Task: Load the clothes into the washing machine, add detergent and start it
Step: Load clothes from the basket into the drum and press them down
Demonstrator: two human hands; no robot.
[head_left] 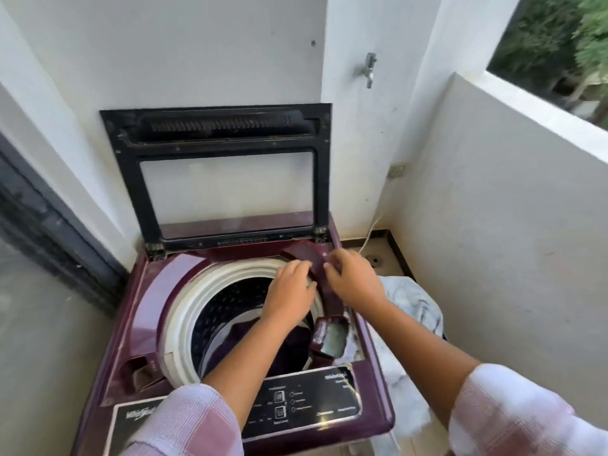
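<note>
Dark clothes (293,347) already lie in the washing machine (148,311); we judge detergent is next. Our left grip (291,284) and right grip (353,278) pinch the maroon dispenser cover (302,251); opening it needs a careful lift.

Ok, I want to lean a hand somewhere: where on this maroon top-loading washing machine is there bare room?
The glossy maroon deck strip left of the white plastic drum ring is bare, down to the front-left recess. The right rear is crowded: left hand and right hand both hold the maroon plastic panel, with the open maroon tray just in front.
</note>
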